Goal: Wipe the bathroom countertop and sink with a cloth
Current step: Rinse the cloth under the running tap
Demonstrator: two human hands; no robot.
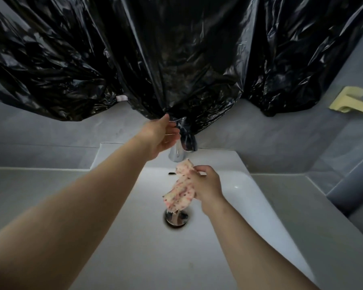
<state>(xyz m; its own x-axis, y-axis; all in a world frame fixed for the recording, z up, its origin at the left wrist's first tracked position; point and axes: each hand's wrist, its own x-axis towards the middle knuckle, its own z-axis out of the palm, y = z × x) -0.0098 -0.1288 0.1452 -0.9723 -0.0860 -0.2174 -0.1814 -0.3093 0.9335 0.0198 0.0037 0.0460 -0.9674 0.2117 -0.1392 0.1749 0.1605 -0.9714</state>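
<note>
Head view: cloth [181,192] over sink [249,195].
Right hand [208,185] pinching cloth above drain [176,218]; left hand [162,136] curled around faucet [177,152] handle.

Dim, soft, wide-angle edge distortion.

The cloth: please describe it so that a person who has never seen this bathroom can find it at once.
Look at the white sink in the middle, below the black plastic sheet. Under the chrome tap, the right hand holds the cloth hanging above the drain. It is the only soft, patterned thing here: cream with small red speckles.
</note>
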